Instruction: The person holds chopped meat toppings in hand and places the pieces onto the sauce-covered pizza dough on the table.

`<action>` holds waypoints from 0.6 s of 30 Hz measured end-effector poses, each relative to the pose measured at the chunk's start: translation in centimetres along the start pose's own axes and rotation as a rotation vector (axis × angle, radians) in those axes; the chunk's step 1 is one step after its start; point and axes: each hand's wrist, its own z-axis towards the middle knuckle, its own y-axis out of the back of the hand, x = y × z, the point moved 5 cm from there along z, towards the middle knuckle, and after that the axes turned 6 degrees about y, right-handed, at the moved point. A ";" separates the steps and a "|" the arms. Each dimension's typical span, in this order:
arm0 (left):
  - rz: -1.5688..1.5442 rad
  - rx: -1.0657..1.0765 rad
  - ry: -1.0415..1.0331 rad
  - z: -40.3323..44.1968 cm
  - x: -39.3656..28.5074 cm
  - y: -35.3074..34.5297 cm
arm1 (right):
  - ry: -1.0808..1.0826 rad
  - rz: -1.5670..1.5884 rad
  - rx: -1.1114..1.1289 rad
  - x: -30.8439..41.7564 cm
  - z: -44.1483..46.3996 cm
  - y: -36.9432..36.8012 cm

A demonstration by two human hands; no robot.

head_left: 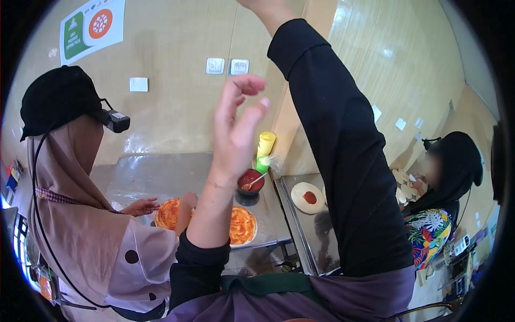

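My left hand (234,126) is raised in front of the wall, its fingers loosely bent and the thumb apart, with nothing between them. My right arm, in a black sleeve, reaches up past it. Only the wrist end of my right hand (264,7) shows at the top edge, and its fingers are out of the picture. Below my left forearm, a pizza base spread with red sauce (243,225) lies on the metal table (145,172). Behind it stands a dark bowl of red sauce (257,185) with a spoon (254,183) in it.
At left, a co-worker's hands (142,206) are at another sauced pizza base (167,212). A yellow-capped bottle (266,144) stands by the wall. A round base with a sauce patch (300,206) lies on the right-hand metal table (292,185). Another person (456,172) is at far right.
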 end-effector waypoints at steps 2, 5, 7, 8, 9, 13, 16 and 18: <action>-0.071 -0.044 0.069 1.1 0.9 1.1 | 0.239 -0.048 -0.020 2.4 -1.5 -0.7; -0.118 -0.013 0.134 2.9 2.3 2.5 | 0.419 -0.072 -0.016 5.5 -3.9 -1.8; -0.109 -0.018 0.185 3.1 3.6 3.5 | 0.466 -0.026 0.025 7.0 -5.7 -3.1; -0.108 -0.015 0.220 3.1 4.1 3.7 | 0.522 0.005 0.055 7.6 -6.5 -3.7; -0.106 -0.014 0.230 2.7 4.5 3.7 | 0.515 0.008 0.063 7.8 -7.4 -4.5; 0.018 -0.032 0.294 1.7 5.8 3.5 | 0.421 0.029 0.135 7.5 -9.7 -7.3; -0.012 -0.023 0.349 1.6 7.2 4.0 | 0.427 0.018 0.182 7.5 -10.9 -8.0; -0.053 -0.020 0.388 1.4 8.2 4.5 | 0.430 0.020 0.224 7.3 -11.5 -8.3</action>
